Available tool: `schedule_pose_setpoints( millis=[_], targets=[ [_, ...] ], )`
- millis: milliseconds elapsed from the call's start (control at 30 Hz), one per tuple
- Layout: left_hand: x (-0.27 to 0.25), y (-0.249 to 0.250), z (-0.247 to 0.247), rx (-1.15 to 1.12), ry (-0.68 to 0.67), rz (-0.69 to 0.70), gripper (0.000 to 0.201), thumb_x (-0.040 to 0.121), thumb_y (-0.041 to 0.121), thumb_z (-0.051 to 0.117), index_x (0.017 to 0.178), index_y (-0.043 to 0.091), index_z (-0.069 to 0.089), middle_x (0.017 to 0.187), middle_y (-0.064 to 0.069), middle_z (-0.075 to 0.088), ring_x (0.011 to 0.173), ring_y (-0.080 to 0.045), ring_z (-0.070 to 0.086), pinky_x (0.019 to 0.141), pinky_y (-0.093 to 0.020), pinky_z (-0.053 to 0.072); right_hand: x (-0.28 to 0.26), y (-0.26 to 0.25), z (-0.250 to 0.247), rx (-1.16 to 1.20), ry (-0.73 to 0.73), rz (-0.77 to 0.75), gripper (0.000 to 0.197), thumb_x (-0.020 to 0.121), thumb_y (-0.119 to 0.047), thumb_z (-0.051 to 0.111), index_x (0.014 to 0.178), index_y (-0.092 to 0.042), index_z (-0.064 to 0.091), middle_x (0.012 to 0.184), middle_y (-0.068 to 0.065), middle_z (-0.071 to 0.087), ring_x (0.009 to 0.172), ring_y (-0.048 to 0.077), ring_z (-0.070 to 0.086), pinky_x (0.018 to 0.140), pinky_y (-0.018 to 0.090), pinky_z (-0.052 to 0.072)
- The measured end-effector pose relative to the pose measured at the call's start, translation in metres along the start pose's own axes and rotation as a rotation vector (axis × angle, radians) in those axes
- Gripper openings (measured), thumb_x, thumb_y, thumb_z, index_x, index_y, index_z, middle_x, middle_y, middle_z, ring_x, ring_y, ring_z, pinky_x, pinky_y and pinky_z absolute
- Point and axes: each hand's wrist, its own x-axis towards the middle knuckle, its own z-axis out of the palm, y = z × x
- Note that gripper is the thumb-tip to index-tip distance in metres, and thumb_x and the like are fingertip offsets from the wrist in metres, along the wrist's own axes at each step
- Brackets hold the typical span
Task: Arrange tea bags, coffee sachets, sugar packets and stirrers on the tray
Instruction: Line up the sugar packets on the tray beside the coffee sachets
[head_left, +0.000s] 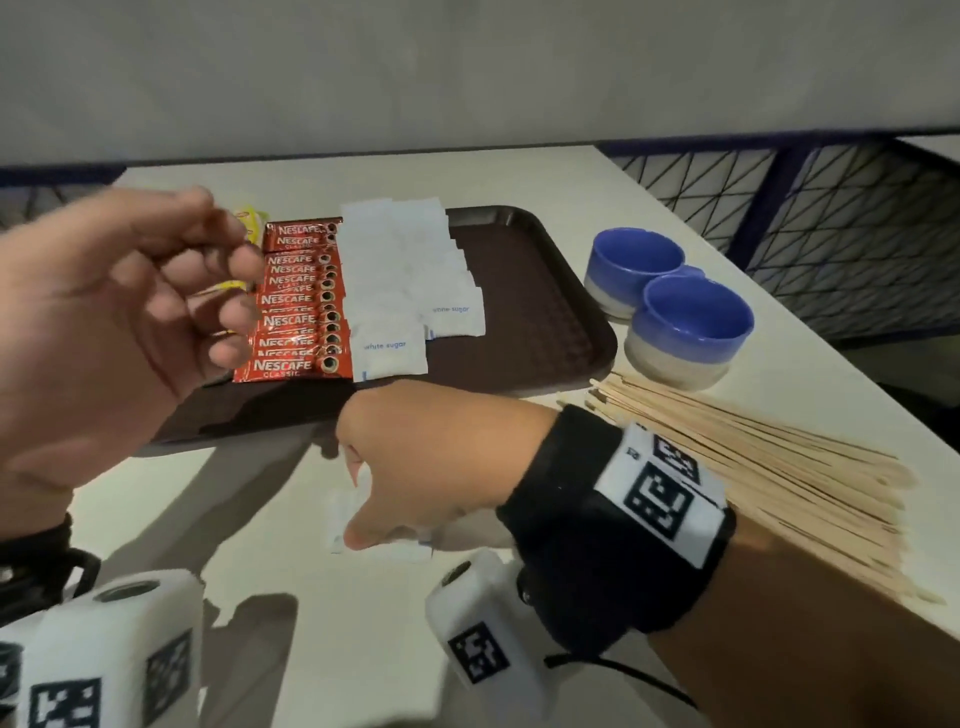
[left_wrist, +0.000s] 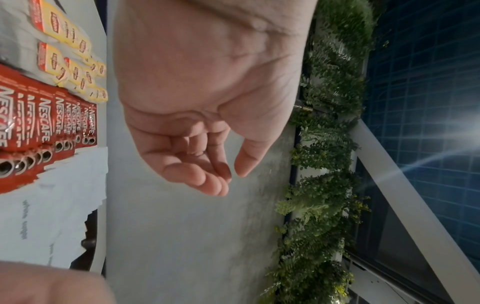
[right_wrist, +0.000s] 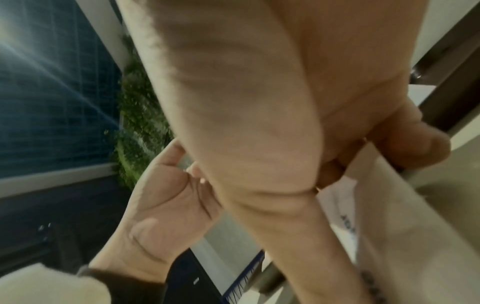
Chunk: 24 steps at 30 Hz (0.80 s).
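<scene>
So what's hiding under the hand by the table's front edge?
White sugar packets lie on the table under the right hand; their edges peek out beside the fingers. The hand covers the rest, so how many there are cannot be seen.

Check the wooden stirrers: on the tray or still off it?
Off. The stirrers lie in a loose bundle on the table, right of the brown tray, beside the right hand.

Tray (head_left: 540, 312): brown plastic, matt, finely textured floor, smooth rim. Coffee sachets (head_left: 296, 306): red foil-like film, glossy, light glinting off it. Sugar packets (head_left: 400, 270): white matt paper. Stirrers (head_left: 753, 467): pale bare wood, unvarnished. Cups (head_left: 685, 332): glazed ceramic, glossy blue above, speckled matt base. Table (head_left: 322, 597): smooth, matt, off-white.
</scene>
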Motion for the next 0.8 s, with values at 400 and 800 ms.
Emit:
schedule_pose_setpoints(
  millis=[400,800],
  targets=[
    [-0.011,-0.041,0.041,0.234,0.094,-0.012,0.071,0.035,0.062,0.094,0.095,0.027,0.077,0.087,0.0,0.073,0.076,-0.013,0.071,0.06,-0.028,0.06,-0.015,0.052,-0.019,1.503,0.459,0.09,0.02,0.086,-0.017,0.079,0.085,-0.017,0.059,0.082,0.007,0.066,0.054,0.009,0.056,0.04,0.021,0.031],
    [-0.024,-0.056,0.073,0.203,0.168,0.13,0.032,0.073,0.026,0.077,0.097,0.005,0.076,0.106,-0.027,0.073,0.094,-0.049,0.07,0.084,-0.047,0.061,-0.011,0.046,-0.012,1.597,0.562,0.141,0.022,0.084,-0.016,0.081,0.09,-0.014,0.059,0.079,0.013,0.064,0.05,0.02,0.056,0.05,0.03,0.042]
  ],
)
